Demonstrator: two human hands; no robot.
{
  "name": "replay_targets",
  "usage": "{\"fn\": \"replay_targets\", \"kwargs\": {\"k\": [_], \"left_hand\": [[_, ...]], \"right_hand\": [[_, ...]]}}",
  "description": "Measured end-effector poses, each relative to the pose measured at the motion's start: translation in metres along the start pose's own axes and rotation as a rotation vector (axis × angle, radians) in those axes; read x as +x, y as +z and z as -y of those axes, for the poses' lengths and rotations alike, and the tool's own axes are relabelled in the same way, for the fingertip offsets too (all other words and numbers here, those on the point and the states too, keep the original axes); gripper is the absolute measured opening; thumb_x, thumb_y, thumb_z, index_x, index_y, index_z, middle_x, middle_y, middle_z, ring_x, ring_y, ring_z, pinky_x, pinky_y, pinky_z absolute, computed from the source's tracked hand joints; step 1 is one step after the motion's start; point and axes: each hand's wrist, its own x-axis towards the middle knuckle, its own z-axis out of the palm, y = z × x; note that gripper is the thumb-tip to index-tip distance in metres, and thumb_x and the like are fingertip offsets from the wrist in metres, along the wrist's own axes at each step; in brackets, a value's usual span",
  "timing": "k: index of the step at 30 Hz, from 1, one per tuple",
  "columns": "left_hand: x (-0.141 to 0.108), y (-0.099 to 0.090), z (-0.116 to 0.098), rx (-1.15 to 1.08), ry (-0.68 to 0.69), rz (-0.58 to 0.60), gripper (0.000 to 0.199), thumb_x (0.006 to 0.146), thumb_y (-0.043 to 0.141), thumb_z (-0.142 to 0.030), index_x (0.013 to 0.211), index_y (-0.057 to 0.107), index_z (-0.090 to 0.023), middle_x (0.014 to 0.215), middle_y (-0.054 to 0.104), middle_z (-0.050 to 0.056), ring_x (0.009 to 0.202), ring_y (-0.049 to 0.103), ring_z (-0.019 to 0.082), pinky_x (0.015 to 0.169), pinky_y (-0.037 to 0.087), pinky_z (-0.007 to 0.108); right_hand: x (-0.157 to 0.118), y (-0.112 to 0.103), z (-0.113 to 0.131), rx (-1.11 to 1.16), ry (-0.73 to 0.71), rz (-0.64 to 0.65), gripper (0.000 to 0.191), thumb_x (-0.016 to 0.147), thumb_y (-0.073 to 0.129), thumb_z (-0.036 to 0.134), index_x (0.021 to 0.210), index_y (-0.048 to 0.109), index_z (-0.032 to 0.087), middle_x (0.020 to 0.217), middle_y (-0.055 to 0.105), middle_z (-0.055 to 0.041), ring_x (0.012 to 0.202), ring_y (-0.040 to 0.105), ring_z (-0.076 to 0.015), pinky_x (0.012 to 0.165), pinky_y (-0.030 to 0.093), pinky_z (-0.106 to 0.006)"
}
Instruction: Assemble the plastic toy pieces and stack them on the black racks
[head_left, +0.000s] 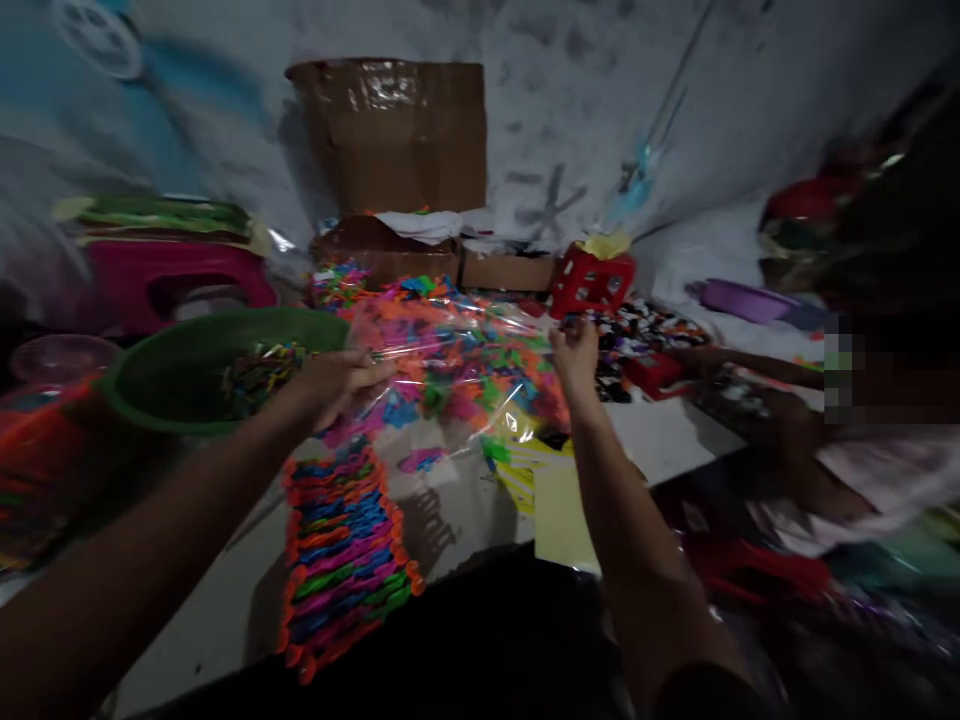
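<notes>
A clear plastic sheet or bag (465,375) is stretched between my two hands, above a pile of small orange, pink, blue and green plastic pieces (420,310). My left hand (341,385) pinches its left end beside the green basin. At the other end my right hand (576,350) has its fingers closed on the plastic. Nearer to me, a neat stack of colourful pieces with orange ends (349,565) lies on the white table (202,630). Yellow strips (517,475) and a pale yellow card (562,515) lie by my right forearm.
A green basin (180,370) with small pieces stands at left, before a pink stool (180,285). Cardboard boxes (412,135) and a red stool (592,280) are at the back. At right, another person's arms (780,370) reach toward black and white pieces (652,330) and a red container (660,375).
</notes>
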Motion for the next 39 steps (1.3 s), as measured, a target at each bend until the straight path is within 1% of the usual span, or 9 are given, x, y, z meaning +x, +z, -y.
{"fn": "replay_targets", "kwargs": {"k": [2, 5, 7, 15, 18, 22, 28, 33, 39], "left_hand": [[0.003, 0.011, -0.004, -0.145, -0.084, 0.054, 0.028, 0.062, 0.068, -0.038, 0.061, 0.056, -0.012, 0.049, 0.055, 0.000, 0.042, 0.049, 0.010, 0.041, 0.040, 0.022], [-0.001, 0.032, -0.014, -0.393, -0.111, 0.243, 0.023, 0.065, 0.065, -0.033, 0.074, 0.059, -0.013, 0.064, 0.063, 0.002, 0.058, 0.058, 0.012, 0.054, 0.048, 0.024], [-0.006, 0.041, -0.022, -0.481, -0.092, 0.301, 0.018, 0.062, 0.065, -0.027, 0.072, 0.058, -0.013, 0.067, 0.064, 0.003, 0.064, 0.060, 0.013, 0.063, 0.050, 0.027], [-0.018, 0.033, -0.037, -0.336, -0.055, 0.019, 0.026, 0.055, 0.074, -0.031, 0.064, 0.057, -0.013, 0.045, 0.051, -0.006, 0.036, 0.041, 0.004, 0.035, 0.030, 0.015], [-0.021, 0.026, -0.035, -0.413, -0.073, 0.075, 0.027, 0.057, 0.073, -0.032, 0.069, 0.057, -0.013, 0.054, 0.056, -0.004, 0.041, 0.045, 0.004, 0.039, 0.035, 0.015], [-0.023, 0.023, -0.035, -0.407, -0.085, 0.087, 0.022, 0.059, 0.069, -0.027, 0.071, 0.058, -0.013, 0.060, 0.060, 0.000, 0.052, 0.055, 0.009, 0.050, 0.046, 0.022], [-0.021, 0.030, -0.041, 0.027, 0.180, -0.017, 0.015, 0.068, 0.057, -0.024, 0.058, 0.049, -0.015, 0.039, 0.039, -0.007, 0.034, 0.034, 0.004, 0.035, 0.027, 0.017], [-0.014, -0.015, -0.041, 0.198, 0.244, -0.494, 0.018, 0.068, 0.057, -0.031, 0.060, 0.050, -0.016, 0.046, 0.040, -0.006, 0.037, 0.033, 0.003, 0.036, 0.022, 0.017], [-0.003, -0.004, -0.044, 0.052, 0.207, -0.304, 0.011, 0.067, 0.055, -0.020, 0.073, 0.047, -0.017, 0.057, 0.050, -0.005, 0.049, 0.051, 0.007, 0.049, 0.043, 0.023]], "right_hand": [[-0.026, 0.012, 0.027, -0.138, -0.152, -0.098, 0.026, 0.083, 0.044, 0.040, 0.086, 0.054, 0.016, 0.081, 0.054, -0.0029, 0.082, 0.051, -0.0137, 0.073, 0.040, -0.027], [-0.067, 0.038, 0.062, -0.229, -0.236, 0.284, 0.036, 0.084, 0.040, 0.046, 0.082, 0.060, 0.017, 0.077, 0.056, -0.0016, 0.079, 0.054, -0.0136, 0.073, 0.041, -0.026], [-0.082, 0.050, 0.074, -0.262, -0.265, 0.361, 0.033, 0.079, 0.050, 0.047, 0.089, 0.062, 0.018, 0.085, 0.059, -0.0027, 0.083, 0.054, -0.0145, 0.076, 0.041, -0.027], [-0.078, 0.066, 0.058, 0.154, -0.028, 0.532, 0.035, 0.069, 0.058, 0.052, 0.070, 0.062, 0.017, 0.060, 0.055, 0.0030, 0.056, 0.049, -0.0089, 0.053, 0.039, -0.021], [-0.075, 0.065, 0.053, 0.253, -0.012, 0.459, 0.033, 0.070, 0.057, 0.050, 0.066, 0.056, 0.018, 0.056, 0.050, 0.0047, 0.052, 0.046, -0.0077, 0.051, 0.038, -0.021], [-0.069, 0.059, 0.054, 0.262, 0.009, 0.404, 0.031, 0.074, 0.052, 0.049, 0.072, 0.053, 0.019, 0.061, 0.051, 0.0040, 0.056, 0.047, -0.0081, 0.055, 0.040, -0.021], [-0.063, 0.067, 0.060, 0.105, -0.044, 0.666, 0.029, 0.072, 0.057, 0.046, 0.068, 0.054, 0.018, 0.059, 0.050, 0.0041, 0.054, 0.046, -0.0078, 0.054, 0.038, -0.020], [-0.032, 0.049, 0.030, -0.391, -0.063, 0.292, 0.014, 0.073, 0.051, 0.029, 0.065, 0.054, 0.017, 0.061, 0.053, 0.0011, 0.063, 0.051, -0.0131, 0.062, 0.040, -0.025], [-0.069, 0.053, 0.070, -0.281, -0.510, 0.092, 0.021, 0.075, 0.042, 0.015, 0.092, 0.054, 0.017, 0.102, 0.054, -0.0086, 0.101, 0.048, -0.0189, 0.089, 0.038, -0.036]]}}
